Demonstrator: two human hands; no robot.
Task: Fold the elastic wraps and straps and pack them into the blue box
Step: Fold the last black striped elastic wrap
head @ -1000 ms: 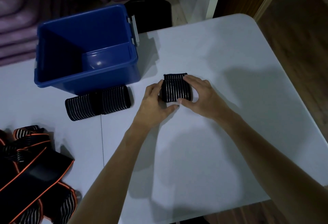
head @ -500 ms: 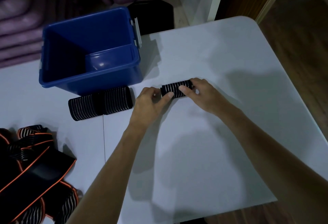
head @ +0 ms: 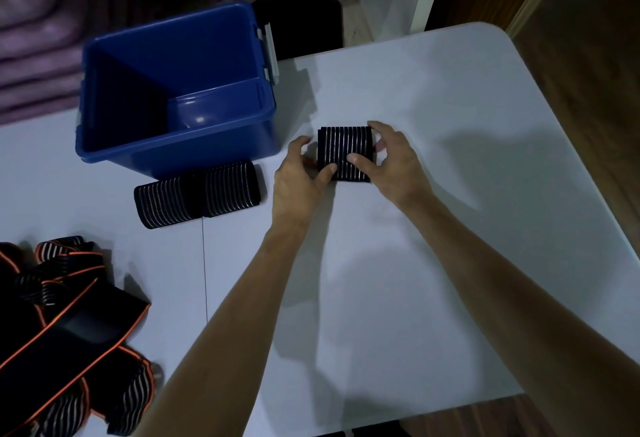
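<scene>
Head camera looks steeply down onto the table (head: 450,263).

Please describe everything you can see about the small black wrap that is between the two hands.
The small black elastic wrap with thin pale stripes is folded into a compact, roughly square pad of ribbed, stretchy-looking fabric. It lies flat on the white table, just right of the blue plastic box and apart from it. The left hand grips its left edge, thumb on top, and the right hand holds its right side, thumb pressing the front.
</scene>
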